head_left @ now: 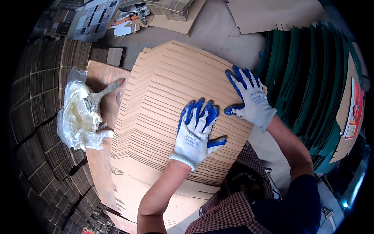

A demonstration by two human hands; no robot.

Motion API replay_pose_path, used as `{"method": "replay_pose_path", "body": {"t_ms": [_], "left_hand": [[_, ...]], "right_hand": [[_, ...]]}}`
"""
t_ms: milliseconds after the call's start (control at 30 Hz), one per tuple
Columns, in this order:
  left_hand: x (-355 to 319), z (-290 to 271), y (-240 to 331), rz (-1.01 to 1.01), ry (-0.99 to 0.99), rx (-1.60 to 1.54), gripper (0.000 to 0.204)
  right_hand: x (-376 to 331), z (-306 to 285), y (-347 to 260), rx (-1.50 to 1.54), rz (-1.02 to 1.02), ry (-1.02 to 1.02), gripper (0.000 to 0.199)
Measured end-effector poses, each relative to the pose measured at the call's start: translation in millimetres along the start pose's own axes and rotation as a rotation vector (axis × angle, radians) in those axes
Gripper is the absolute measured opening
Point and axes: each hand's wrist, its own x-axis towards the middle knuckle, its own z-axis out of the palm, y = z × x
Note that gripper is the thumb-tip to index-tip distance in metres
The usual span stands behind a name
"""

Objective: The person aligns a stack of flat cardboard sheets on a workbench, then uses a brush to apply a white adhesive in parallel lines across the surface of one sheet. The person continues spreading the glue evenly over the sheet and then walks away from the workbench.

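Our left hand, in a white cloth glove with blue rubber fingers (193, 138), has its fingers spread over the middle of the long fan of flat brown cardboard sheets (163, 89). Our right hand, gloved the same (251, 97), is spread at the fan's right edge. Neither hand pinches anything. The fan lies on the brown wooden table (99, 163). We should push softly with flat palms, so the steps stay even and no sheet bends.
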Motion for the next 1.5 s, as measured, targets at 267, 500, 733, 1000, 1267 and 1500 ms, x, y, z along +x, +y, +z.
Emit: {"method": "replay_pose_path", "body": {"t_ms": [267,500,733,1000,1267,1500], "left_hand": [[-8,-1,2,-0.008,-0.030,0.040,0.101],[-12,1,-1,-0.025,-0.053,0.001,0.102],[-13,1,0,-0.033,-0.047,-0.014,0.102],[-16,2,1,-0.004,-0.021,-0.008,0.101],[-18,3,0,0.015,-0.005,0.014,0.100],[-25,4,-1,0.011,-0.021,0.003,0.100]], "right_hand": [[3,-1,1,0.011,0.008,-0.027,0.111],[-15,-2,-16,-0.098,-0.115,-0.025,0.105],[-16,13,-9,-0.045,-0.156,-0.002,0.102],[-16,17,-10,-0.015,-0.134,0.034,0.101],[-27,12,-21,-0.021,-0.119,0.107,0.100],[-39,28,-31,-0.004,-0.108,0.065,0.097]]}}
